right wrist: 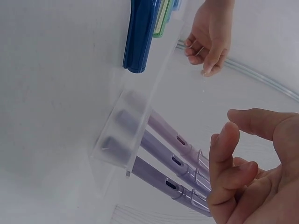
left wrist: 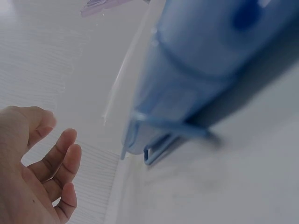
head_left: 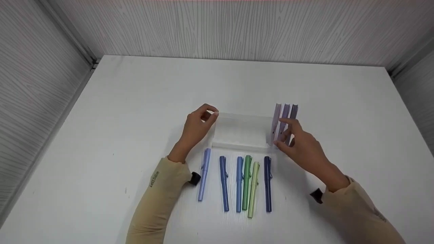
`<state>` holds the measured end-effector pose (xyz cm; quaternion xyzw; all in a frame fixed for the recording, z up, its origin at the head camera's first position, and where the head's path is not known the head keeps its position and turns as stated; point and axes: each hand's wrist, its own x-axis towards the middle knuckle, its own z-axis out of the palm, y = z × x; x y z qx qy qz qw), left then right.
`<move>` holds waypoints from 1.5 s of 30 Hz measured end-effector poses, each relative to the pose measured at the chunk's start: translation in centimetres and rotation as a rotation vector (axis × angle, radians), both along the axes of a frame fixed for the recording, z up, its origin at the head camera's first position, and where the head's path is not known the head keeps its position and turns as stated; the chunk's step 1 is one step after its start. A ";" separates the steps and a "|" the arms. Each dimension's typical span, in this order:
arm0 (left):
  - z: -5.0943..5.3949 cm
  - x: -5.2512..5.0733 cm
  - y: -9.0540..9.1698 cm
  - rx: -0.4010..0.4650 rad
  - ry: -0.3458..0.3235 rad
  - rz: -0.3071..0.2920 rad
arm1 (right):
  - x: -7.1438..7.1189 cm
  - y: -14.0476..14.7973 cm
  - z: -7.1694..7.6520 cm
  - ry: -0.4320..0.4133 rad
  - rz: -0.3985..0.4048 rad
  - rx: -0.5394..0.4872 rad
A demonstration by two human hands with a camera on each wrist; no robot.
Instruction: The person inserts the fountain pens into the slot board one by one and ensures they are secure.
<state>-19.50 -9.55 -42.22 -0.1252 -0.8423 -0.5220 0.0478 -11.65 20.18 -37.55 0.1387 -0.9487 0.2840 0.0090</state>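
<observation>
A clear plastic pen case (head_left: 240, 130) stands on the table. At its upper left corner, the thumb and forefinger of my left hand (head_left: 200, 122) pinch the edge. My right hand (head_left: 301, 144) is beside the right end, thumb and forefinger apart with nothing held between them. Three pens lean there in a row with their lower ends in the case: a pinkish one (right wrist: 170, 132), a lilac one (right wrist: 166, 154) and a greyish purple one (right wrist: 156, 176). The right hand's fingers partly cover them in the head view.
Before the case lie a periwinkle pen (head_left: 204, 176), a blue pen (head_left: 224, 184), a lighter blue pen (head_left: 239, 184), a green pen (head_left: 247, 183), a lime pen (head_left: 253, 189) and a navy pen (head_left: 268, 184). A wood-grain panel (head_left: 217, 30) rises behind the table.
</observation>
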 end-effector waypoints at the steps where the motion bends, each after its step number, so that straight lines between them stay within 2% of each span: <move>1: 0.0 0.0 0.0 0.000 0.001 0.002 | 0.1 0.0 0.0 -0.006 0.007 -0.001; 12: 0.2 0.0 0.1 -0.017 -0.032 0.026 | 0.8 0.2 -0.1 -0.112 0.046 0.003; 20: 0.2 -0.1 0.2 -0.025 -0.019 0.031 | 1.0 0.7 -0.5 -0.279 0.109 0.023; 26: 0.1 -0.1 0.3 -0.030 -0.036 0.039 | 1.3 0.9 -1.1 -0.384 0.138 0.033; 31: 0.2 0.1 0.2 -0.027 -0.047 0.041 | 1.4 1.3 -1.2 -0.429 0.167 0.037; 37: 0.2 0.0 0.2 -0.028 -0.035 0.035 | 1.5 1.3 -1.3 -0.490 0.174 0.091; 45: 0.2 0.0 0.2 -0.023 -0.028 0.032 | 1.6 1.3 -1.8 -0.494 0.202 0.142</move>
